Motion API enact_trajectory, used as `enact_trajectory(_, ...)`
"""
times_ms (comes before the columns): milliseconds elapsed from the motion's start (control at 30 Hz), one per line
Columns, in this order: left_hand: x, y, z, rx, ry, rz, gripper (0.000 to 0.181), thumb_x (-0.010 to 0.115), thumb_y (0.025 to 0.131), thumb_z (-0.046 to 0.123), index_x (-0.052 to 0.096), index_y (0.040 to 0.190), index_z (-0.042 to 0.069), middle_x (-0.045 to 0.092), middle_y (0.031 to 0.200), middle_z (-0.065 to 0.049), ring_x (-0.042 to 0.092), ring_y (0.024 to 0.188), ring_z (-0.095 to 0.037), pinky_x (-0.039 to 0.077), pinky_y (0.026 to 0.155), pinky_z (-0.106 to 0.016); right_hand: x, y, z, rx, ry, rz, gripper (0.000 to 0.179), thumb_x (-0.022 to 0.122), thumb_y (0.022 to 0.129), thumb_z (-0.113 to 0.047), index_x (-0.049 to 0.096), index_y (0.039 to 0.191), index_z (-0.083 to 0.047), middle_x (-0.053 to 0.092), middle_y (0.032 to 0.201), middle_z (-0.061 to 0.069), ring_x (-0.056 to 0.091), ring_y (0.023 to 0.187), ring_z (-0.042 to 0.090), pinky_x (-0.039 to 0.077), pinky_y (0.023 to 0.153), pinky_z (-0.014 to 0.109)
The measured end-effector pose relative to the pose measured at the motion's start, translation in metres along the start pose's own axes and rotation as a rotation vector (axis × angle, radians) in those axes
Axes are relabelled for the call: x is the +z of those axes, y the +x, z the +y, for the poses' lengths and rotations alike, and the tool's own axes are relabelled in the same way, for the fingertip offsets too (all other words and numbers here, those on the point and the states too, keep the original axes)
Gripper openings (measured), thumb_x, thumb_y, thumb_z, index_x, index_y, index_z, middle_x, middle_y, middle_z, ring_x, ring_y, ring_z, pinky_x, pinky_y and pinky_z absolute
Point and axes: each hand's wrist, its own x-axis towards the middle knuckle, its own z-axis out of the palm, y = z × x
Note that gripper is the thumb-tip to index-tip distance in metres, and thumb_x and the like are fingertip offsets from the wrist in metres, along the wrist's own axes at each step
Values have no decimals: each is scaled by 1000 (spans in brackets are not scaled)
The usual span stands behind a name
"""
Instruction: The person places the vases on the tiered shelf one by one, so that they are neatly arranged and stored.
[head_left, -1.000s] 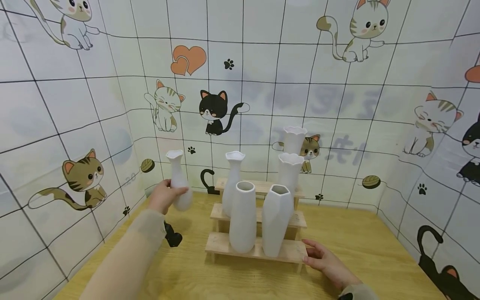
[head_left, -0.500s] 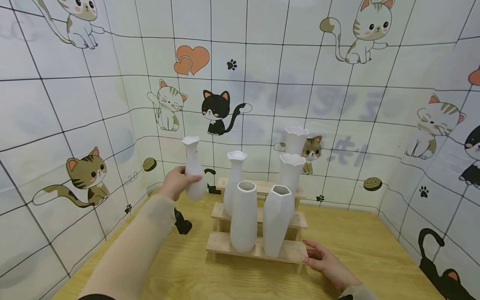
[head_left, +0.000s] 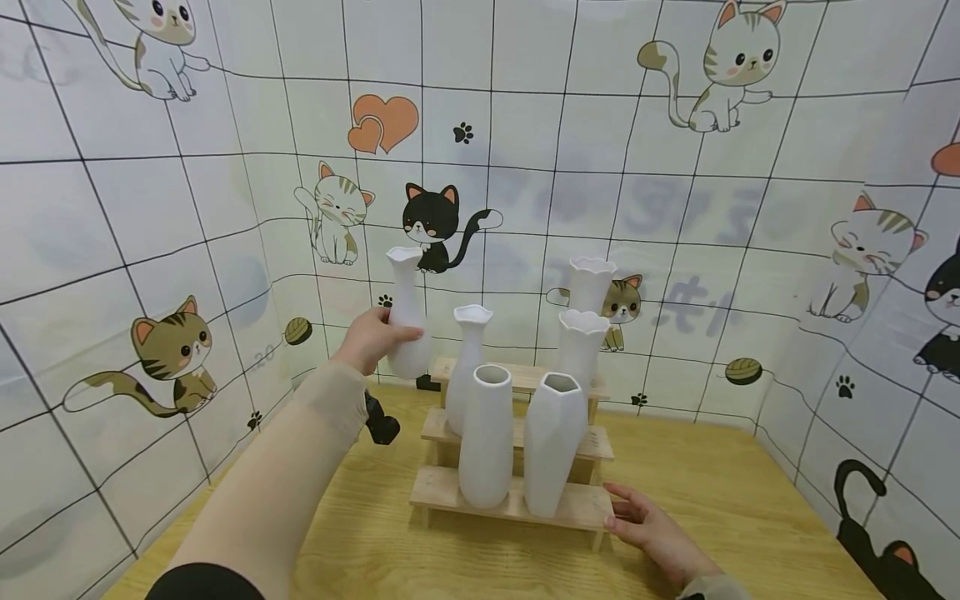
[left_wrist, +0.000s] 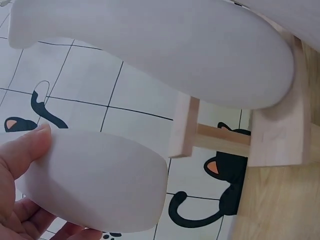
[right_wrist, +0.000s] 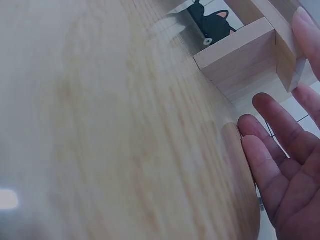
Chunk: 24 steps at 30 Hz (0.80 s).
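My left hand point(head_left: 369, 340) grips a white vase point(head_left: 407, 308) with a slim neck and flared rim, holding it raised and nearly upright left of the wooden tiered stand point(head_left: 583, 505). In the left wrist view, the thumb lies on one side of the vase body point(left_wrist: 107, 182) and the fingers pass behind it. A similar slim-necked vase point(head_left: 467, 367) stands on the middle step, close to the held one. My right hand point(head_left: 654, 533) touches the right end of the lowest step with thumb and fingertip; its other fingers point(right_wrist: 262, 155) extend loosely below.
On the lowest step stand a smooth rounded vase point(head_left: 486, 442) and a faceted vase point(head_left: 551, 450). Behind them, two scalloped-rim vases point(head_left: 581, 346) rise one above the other on the higher steps. Cat-printed sheeting point(head_left: 517, 150) encloses the wooden tabletop point(head_left: 690, 467).
My left hand has lifted the slim-necked vase and carried it right, toward the stand's upper left side. My right hand stays at the stand's right end.
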Motion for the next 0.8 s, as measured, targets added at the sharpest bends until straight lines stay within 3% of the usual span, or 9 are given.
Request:
enact_trajectory(300, 8, 0, 20, -12, -34, -9, 71, 77, 83, 22, 41, 140, 3, 47, 137, -17, 46, 124, -37, 36, 104, -54, 0, -1, -1, 5, -22, 15, 71, 62, 95, -27, 25, 149, 3, 48, 133, 26, 49, 118, 33, 44, 93, 48)
enact_trajectory(467, 12, 1, 23, -31, -43, 7, 70, 78, 82, 22, 42, 140, 3, 48, 137, -16, 46, 124, -36, 35, 105, -52, -1, 0, 0, 3, -9, 3, 72, 61, 96, -27, 24, 149, 3, 48, 133, 26, 49, 117, 31, 44, 92, 46)
enact_trajectory(800, 25, 6, 24, -6, -59, -17, 71, 78, 82, 21, 42, 141, 3, 49, 136, -16, 49, 122, -35, 39, 102, -51, -2, -1, 1, -14, 22, -18, 72, 59, 97, -25, 20, 150, 5, 49, 132, 25, 51, 116, 31, 44, 93, 48)
